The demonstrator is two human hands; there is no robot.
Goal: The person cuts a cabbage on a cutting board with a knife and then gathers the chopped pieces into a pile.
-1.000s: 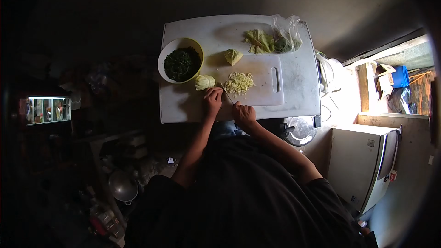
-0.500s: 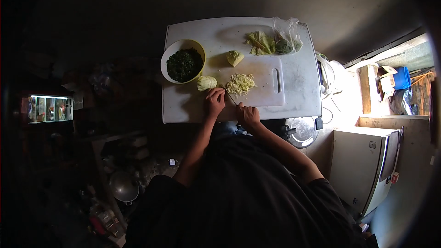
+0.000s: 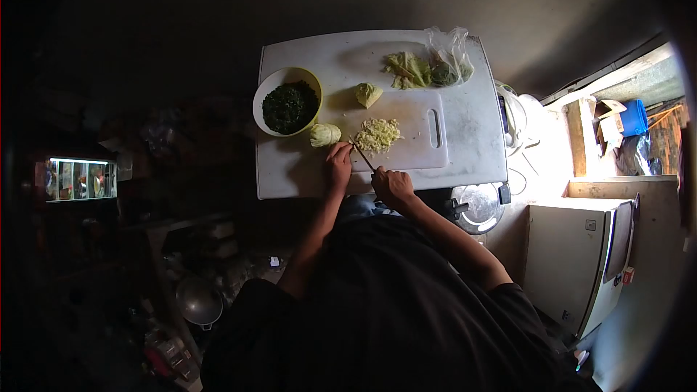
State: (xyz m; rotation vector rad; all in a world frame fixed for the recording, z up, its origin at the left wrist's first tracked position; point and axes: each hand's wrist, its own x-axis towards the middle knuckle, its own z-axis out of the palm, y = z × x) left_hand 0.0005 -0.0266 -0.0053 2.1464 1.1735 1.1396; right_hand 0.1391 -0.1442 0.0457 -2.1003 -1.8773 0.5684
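My right hand [image 3: 393, 186] is wrapped round the handle of a knife [image 3: 364, 157], whose blade slants up and left across the lower left of the white cutting board [image 3: 414, 158]. Beside the blade tip, my left hand [image 3: 339, 165] has its fingers bunched at the board's left edge; what they press on, if anything, is hidden. A heap of finely chopped cabbage [image 3: 377, 136] lies just beyond the blade. One cut cabbage wedge [image 3: 325, 135] rests right above my left fingers, and another cabbage piece [image 3: 368, 94] sits at the board's far edge.
A bowl [image 3: 317, 88] of chopped dark greens [image 3: 289, 107] stands at the table's left. Loose cabbage leaves [image 3: 408, 70] and a clear plastic bag [image 3: 451, 65] lie at the back right. Beyond the white table [image 3: 475, 145], a round metal lid [image 3: 477, 208] and a white fridge [image 3: 566, 261] stand on the right.
The knife blade shows more fully now, its angle slightly changed by the left fingers. Both hands stay in nearly the same place; the whole view has shifted a little.
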